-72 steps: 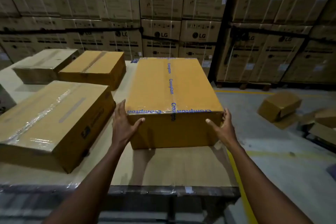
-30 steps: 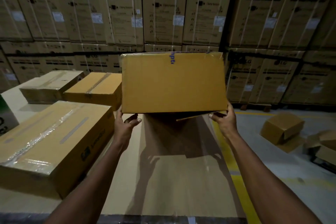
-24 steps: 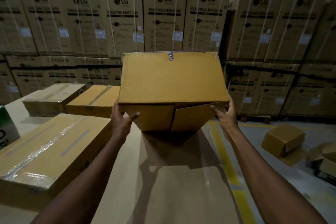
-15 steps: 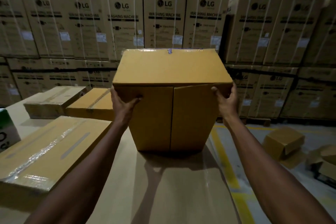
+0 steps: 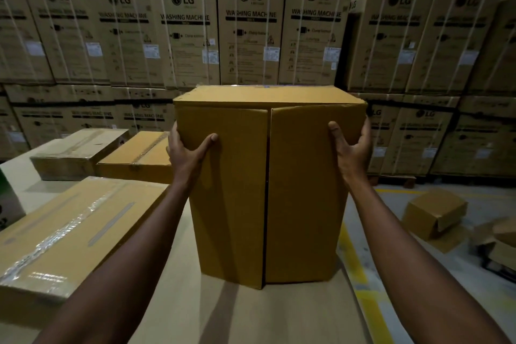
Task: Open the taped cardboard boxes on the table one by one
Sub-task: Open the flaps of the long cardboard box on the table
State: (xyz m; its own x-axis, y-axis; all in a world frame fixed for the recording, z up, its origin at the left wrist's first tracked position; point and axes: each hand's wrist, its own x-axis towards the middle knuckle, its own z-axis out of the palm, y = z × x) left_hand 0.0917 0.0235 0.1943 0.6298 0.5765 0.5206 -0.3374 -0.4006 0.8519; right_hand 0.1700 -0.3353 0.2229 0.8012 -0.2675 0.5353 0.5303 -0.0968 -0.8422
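Observation:
A tall yellow-brown cardboard box (image 5: 268,190) stands on end on the table (image 5: 251,315), straight ahead of me. The face turned to me has two flaps that meet at a vertical seam with no tape on it. My left hand (image 5: 187,153) grips the box's upper left edge, thumb on the front. My right hand (image 5: 351,148) grips the upper right edge the same way. A large box (image 5: 69,229) sealed with clear tape lies flat at the left. Two more taped boxes, a grey-brown box (image 5: 75,153) and a yellow box (image 5: 136,156), lie behind it.
Stacked washing-machine cartons (image 5: 251,28) form a wall behind the table. To the right, the concrete floor has a yellow line (image 5: 354,268), an opened small box (image 5: 435,215) and more loose cardboard (image 5: 499,240). A green-and-white box (image 5: 8,204) shows at the left edge.
The box lay flat with its taped top up. Both hands lifted its near end and tipped it upright onto its far end; its untaped flap side now faces me.

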